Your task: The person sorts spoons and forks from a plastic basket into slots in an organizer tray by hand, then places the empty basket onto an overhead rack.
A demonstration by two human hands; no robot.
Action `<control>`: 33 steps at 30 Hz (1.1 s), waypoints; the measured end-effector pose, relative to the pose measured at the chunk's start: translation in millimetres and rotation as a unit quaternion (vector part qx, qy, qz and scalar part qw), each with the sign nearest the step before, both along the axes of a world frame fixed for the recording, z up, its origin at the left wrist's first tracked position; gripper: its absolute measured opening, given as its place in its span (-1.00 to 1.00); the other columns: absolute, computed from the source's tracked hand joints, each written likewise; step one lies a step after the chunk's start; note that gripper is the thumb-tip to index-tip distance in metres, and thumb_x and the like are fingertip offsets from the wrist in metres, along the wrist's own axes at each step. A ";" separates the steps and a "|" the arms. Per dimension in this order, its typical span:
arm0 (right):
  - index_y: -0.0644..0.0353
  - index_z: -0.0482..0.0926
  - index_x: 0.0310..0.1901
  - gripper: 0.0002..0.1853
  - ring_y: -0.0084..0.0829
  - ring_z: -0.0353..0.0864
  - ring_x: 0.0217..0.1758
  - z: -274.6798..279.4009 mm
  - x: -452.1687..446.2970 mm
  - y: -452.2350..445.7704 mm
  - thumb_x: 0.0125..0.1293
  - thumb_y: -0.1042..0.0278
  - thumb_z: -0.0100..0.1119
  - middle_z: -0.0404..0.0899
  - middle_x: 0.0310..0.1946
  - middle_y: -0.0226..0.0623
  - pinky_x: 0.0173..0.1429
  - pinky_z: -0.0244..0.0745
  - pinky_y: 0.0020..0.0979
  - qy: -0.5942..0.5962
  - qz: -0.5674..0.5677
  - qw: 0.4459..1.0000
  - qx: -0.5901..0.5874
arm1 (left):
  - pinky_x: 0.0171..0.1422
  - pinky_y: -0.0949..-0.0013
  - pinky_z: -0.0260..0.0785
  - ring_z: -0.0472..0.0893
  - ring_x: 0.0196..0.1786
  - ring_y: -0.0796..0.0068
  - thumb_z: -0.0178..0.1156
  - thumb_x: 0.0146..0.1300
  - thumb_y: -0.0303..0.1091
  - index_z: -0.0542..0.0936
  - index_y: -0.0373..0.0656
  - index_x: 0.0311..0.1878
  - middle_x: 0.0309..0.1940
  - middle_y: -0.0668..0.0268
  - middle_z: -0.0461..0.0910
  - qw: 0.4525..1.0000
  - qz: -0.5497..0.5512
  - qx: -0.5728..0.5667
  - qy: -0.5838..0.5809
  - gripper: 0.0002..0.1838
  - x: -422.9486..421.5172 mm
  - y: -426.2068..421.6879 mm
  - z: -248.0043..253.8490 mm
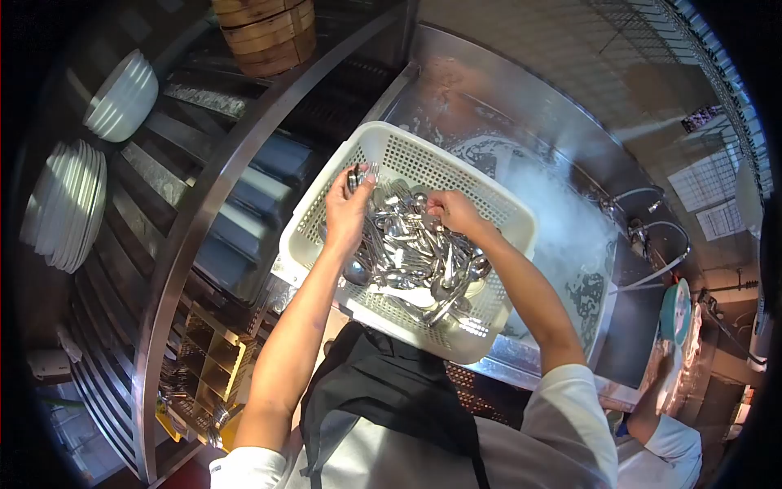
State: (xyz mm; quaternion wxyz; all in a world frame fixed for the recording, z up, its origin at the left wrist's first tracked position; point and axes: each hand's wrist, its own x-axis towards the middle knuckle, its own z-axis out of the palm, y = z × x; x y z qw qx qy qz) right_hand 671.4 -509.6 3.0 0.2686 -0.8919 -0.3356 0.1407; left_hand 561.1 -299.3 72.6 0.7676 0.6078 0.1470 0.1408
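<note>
A white perforated plastic basket stands before me at the edge of a steel sink, with a heap of spoons and forks inside. Over the basket's left part, my left hand is closed around several forks, their tines pointing up and away from me. My right hand reaches into the heap from the right. Its fingers are pinched together at the cutlery, and what lies between them is too small to make out.
Behind the basket, a steel sink holds foamy, steaming water. On the left, a slatted steel rack carries stacked bowls, plates and a bamboo steamer. A yellow compartment crate sits lower left. Another person's sleeve appears lower right.
</note>
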 end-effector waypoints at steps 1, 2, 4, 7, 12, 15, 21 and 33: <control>0.17 0.56 -0.31 -0.88 -0.37 0.58 -0.38 15.3 -3.8 7.0 0.07 0.43 0.17 0.56 -0.50 -0.18 -0.28 0.40 -0.41 0.000 0.006 1.000 0.001 | -0.09 0.42 0.34 0.43 -0.26 0.52 0.13 0.23 -0.24 0.30 -0.15 0.07 -0.24 0.29 0.39 0.996 -0.052 -0.054 0.057 -0.60 -0.1 10.9 -1.4; 0.23 0.55 -0.33 -0.89 -0.43 0.56 -0.41 31.5 -7.4 11.9 0.08 0.46 0.16 0.55 -0.52 -0.21 -0.29 0.39 -0.43 0.045 0.012 0.997 0.068 | -0.17 0.37 0.40 0.46 -0.35 0.46 0.05 0.27 -0.03 0.35 -0.15 -0.01 -0.26 0.27 0.44 0.993 -0.053 -0.106 0.023 -0.59 4.4 18.3 -17.6; 0.28 0.53 -0.34 -0.90 -0.50 0.54 -0.45 67.4 -12.8 28.9 0.09 0.49 0.16 0.55 -0.55 -0.24 -0.30 0.40 -0.46 -0.006 0.056 0.989 0.138 | -0.24 0.41 0.41 0.48 -0.39 0.49 0.03 0.24 0.06 0.37 -0.16 -0.04 -0.35 0.31 0.45 0.979 -0.024 -0.199 0.034 -0.53 1.3 13.9 -11.8; 0.29 0.53 -0.35 -0.89 -0.45 0.56 -0.45 92.0 -29.3 71.0 0.06 0.49 0.18 0.56 -0.54 -0.20 -0.31 0.42 -0.45 0.040 0.032 0.966 0.252 | -0.35 0.40 0.44 0.51 -0.48 0.46 -0.07 0.12 0.29 0.41 -0.18 -0.12 -0.51 0.35 0.46 0.964 -0.009 -0.262 0.049 -0.36 2.0 1.4 -26.8; 0.27 0.54 -0.33 -0.80 -0.39 0.52 -0.47 62.6 -35.9 102.0 0.01 0.41 0.28 0.54 -0.54 -0.21 -0.35 0.40 -0.41 -0.138 0.023 0.961 0.237 | -0.45 0.43 0.36 0.37 -0.55 0.56 -0.12 0.01 0.45 0.36 -0.16 -0.08 -0.47 0.38 0.37 0.941 -0.077 -0.323 0.061 -0.22 -7.1 -2.1 -30.0; 0.30 0.56 -0.37 -0.75 -0.57 0.38 -0.49 35.6 -10.1 83.1 0.09 0.25 0.24 0.49 -0.60 -0.25 -0.35 0.33 -0.50 0.077 -0.079 0.955 0.275 | -0.57 0.56 0.20 0.22 -0.63 0.68 -0.06 0.01 0.44 0.36 -0.16 -0.10 -0.59 0.47 0.22 0.942 -0.051 -0.304 0.129 -0.24 -11.3 11.8 -36.8; 0.34 0.56 -0.44 -0.70 0.00 0.55 -0.34 0.5 9.1 48.8 0.05 0.20 0.23 0.54 -0.51 0.06 -0.19 0.40 -0.13 -0.057 -0.169 0.983 0.043 | -0.59 0.64 0.05 0.11 -0.64 0.75 0.12 0.08 0.25 0.41 -0.16 -0.13 -0.62 0.53 0.10 0.919 -0.052 -0.370 0.127 -0.39 -22.6 22.5 -35.5; 0.33 0.59 -0.42 -0.66 -0.04 0.59 -0.33 -46.0 53.0 106.6 -0.07 0.15 0.26 0.58 -0.45 0.04 -0.16 0.47 -0.20 0.087 -0.210 0.972 -0.063 | -0.52 0.51 0.25 0.31 -0.56 0.65 0.08 0.23 -0.20 0.39 -0.18 -0.19 -0.60 0.46 0.31 0.898 -0.039 -0.436 0.049 -0.75 -31.7 32.0 -41.2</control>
